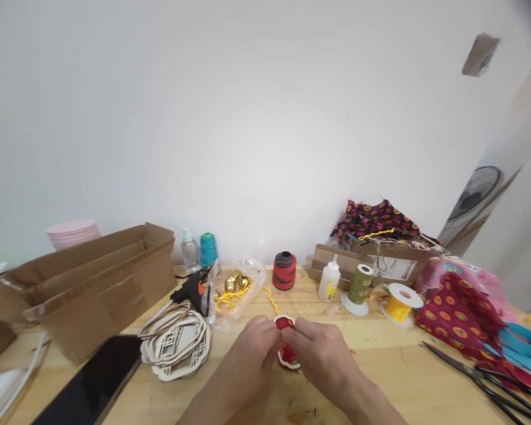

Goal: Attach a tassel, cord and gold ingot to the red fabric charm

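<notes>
Positions relative to the cone of red-and-black thread (pixel 284 271). Small red patterned fabric ornament with a scalloped cream rim (pixel 287 356) is directly in front of it, near the pale wooden table (pixel 380 342); can't tell if it touches. Left hand (pixel 257 344): fingers bunched narrow, holding the ornament's left side, fingertips mostly hidden. Right hand (pixel 321 351): thumb and fingers pinched narrow on its right side, meeting the left over the middle. Twisted yellow cord (pixel 271 301) runs from the ornament's top towards the cone's left. Left of cone: clear plastic bag (pixel 257 273) with shiny gold bells (pixel 231 282). Right of cone: white squeeze bottle with pointed nozzle (pixel 329 282), then olive-green thread spool (pixel 360 286).
</notes>
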Demonstrator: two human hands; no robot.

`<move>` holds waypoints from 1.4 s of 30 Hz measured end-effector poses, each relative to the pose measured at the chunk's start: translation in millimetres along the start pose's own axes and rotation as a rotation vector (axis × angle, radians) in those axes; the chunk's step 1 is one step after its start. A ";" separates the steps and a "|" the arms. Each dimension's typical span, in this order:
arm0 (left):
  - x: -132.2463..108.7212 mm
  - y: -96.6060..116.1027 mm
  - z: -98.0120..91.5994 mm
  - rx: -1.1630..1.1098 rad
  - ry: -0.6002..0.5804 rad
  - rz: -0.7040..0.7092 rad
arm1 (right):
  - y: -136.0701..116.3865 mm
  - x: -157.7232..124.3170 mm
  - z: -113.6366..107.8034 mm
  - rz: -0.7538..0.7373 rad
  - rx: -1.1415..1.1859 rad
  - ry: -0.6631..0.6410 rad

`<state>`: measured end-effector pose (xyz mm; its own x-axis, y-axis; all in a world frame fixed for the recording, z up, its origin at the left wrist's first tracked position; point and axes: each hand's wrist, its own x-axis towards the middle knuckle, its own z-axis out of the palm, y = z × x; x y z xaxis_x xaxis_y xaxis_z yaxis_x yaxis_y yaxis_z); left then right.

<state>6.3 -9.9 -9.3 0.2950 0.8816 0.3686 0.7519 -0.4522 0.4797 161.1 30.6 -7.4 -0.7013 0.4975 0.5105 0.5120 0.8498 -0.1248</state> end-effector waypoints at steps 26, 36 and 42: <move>0.7 -1.7 0.2 -0.012 0.053 -0.121 | -0.4 -1.9 5.3 -0.032 0.040 -0.031; 1.7 4.7 -1.7 -0.085 0.030 0.091 | 17.2 9.9 5.3 0.407 0.737 0.073; -0.3 -1.2 -1.7 -0.084 0.083 -0.032 | 9.8 7.6 12.9 0.318 0.646 0.078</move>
<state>4.3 -9.8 -8.6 0.2192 0.8828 0.4154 0.7073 -0.4371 0.5556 154.4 44.9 -15.7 -0.5178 0.7442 0.4220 0.2731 0.6112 -0.7428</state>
